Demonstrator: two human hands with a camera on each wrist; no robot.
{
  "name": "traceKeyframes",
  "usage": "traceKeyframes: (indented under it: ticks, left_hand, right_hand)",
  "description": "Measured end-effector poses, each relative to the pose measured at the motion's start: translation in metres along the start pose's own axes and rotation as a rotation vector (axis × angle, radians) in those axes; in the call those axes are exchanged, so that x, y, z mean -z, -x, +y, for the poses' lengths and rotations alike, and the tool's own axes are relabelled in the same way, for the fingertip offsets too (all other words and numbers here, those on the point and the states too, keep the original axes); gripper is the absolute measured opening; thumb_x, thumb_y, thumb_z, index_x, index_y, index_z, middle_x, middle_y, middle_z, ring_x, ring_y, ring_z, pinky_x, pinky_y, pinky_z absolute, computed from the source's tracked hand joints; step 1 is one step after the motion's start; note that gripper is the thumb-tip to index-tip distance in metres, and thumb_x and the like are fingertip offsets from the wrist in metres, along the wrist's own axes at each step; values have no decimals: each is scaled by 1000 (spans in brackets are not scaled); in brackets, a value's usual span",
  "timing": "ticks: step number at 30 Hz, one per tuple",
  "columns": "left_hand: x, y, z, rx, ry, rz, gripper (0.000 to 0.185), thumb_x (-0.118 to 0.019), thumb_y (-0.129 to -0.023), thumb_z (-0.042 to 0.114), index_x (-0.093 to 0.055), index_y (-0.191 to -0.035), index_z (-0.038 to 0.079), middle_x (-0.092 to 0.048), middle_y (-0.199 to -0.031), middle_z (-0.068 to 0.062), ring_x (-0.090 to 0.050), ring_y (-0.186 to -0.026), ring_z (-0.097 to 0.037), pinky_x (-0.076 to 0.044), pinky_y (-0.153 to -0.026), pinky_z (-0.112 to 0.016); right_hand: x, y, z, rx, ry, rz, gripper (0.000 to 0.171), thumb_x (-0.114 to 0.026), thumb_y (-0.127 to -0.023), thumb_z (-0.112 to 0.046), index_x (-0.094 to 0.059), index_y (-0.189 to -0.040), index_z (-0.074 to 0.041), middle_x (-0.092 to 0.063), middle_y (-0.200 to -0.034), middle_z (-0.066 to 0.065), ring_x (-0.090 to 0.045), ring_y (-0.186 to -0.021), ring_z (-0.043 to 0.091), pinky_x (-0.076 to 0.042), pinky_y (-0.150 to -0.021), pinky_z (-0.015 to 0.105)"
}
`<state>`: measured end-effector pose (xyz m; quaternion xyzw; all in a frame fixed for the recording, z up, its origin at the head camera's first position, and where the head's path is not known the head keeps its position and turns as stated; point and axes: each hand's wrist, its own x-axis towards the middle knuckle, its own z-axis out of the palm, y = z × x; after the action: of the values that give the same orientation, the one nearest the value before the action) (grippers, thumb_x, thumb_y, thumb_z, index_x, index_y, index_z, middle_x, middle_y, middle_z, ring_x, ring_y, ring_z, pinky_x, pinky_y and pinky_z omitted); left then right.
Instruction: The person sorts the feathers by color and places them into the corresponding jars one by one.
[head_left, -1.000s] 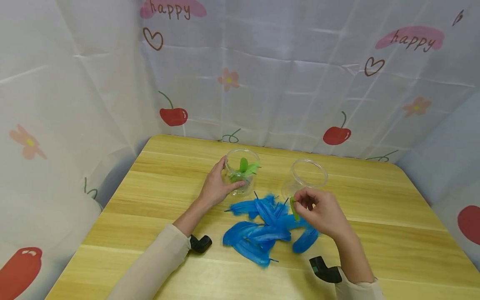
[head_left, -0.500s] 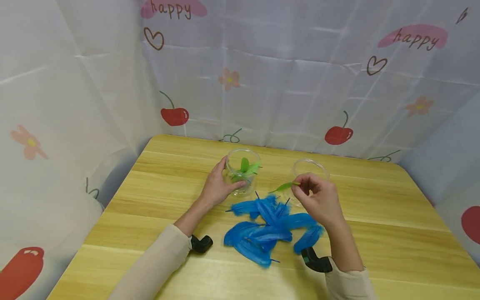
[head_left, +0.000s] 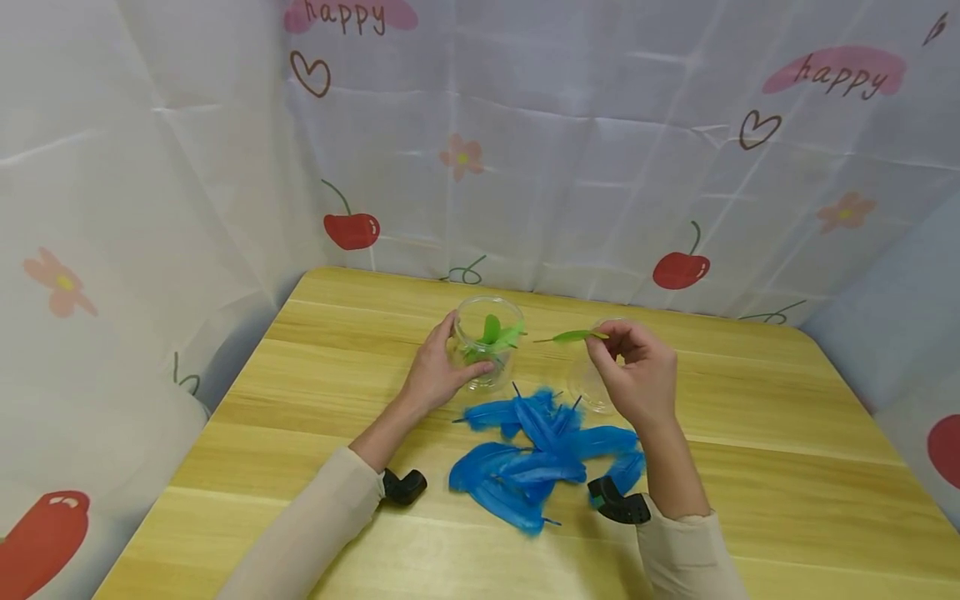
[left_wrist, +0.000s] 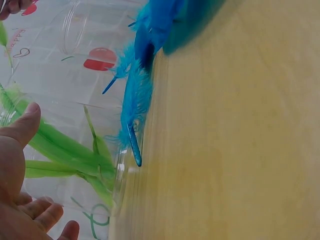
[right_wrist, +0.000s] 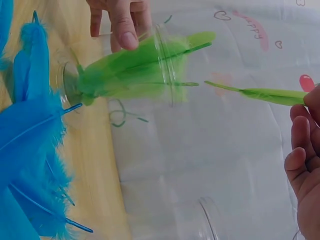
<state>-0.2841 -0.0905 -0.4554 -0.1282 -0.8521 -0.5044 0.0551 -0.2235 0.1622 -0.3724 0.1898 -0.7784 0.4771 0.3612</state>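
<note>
My left hand (head_left: 437, 368) grips a clear plastic cup (head_left: 487, 379) standing on the table, thumb in front and fingers round the far side. Several green feathers (right_wrist: 130, 67) stand inside that cup, some tips at its rim. Between thumb and fingertips my right hand (head_left: 639, 372) pinches one green feather (head_left: 576, 336), raised above the table, its quill pointing left at the cup. In the right wrist view this held feather (right_wrist: 270, 96) is apart from the cup's rim. Behind the right hand stands a second clear cup (head_left: 587, 385), partly hidden by it.
A loose pile of blue feathers (head_left: 525, 467) lies on the wooden table (head_left: 315, 367) in front of both cups. A printed cloth (head_left: 555, 167) hangs behind the table. Black wrist cameras (head_left: 405, 487) sit on both sleeves, the right one over a blue feather.
The right hand has risen and moved away from me, lifting the green feather from above the blue pile. The feather has swung from hanging down to nearly level. The left hand stays on the cup.
</note>
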Motion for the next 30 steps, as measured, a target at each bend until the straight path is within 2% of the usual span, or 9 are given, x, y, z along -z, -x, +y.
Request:
traceKeyframes:
  ticks: [9, 13, 23, 30]
  left_hand:
    - [0, 0, -2, -12, 2, -1, 99, -83, -80, 41, -27, -155, 10, -44, -147, -17, -41, -136, -32, -32, -111, -53]
    - [1, 0, -2, -5, 0, 4, 99, -83, -80, 41, -27, -156, 10, -44, -147, -15, -42, -135, -31, -33, -111, -52]
    - [0, 0, -3, -14, 11, 1, 100, -83, -80, 41, -27, -156, 9, -43, -148, -16, -41, -135, -31, -32, -111, -53]
    - [0, -1, -1, -24, 15, 5, 96, -83, -80, 39, -29, -155, 11, -44, -147, -17, -42, -134, -31, -32, -111, -54]
  right_hand:
    - [-14, -10, 0, -80, 4, 15, 6, -72, -86, 4, -70, -91, 8, -65, -73, 16, -56, -64, 0, -46, -59, 13]
    - [-24, -15, 4, -101, -17, -9, 6, -72, -87, 1, -70, -91, 6, -66, -73, 16, -56, -63, 2, -45, -58, 14]
    - [-50, -21, 10, -125, 56, -117, 5, -72, -87, -1, -71, -91, 3, -67, -73, 12, -58, -62, 16, -45, -57, 16]
    - [-57, -20, 6, -128, 192, -297, 10, -72, -89, -4, -74, -97, 1, -70, -77, 9, -62, -66, 21, -50, -60, 24]
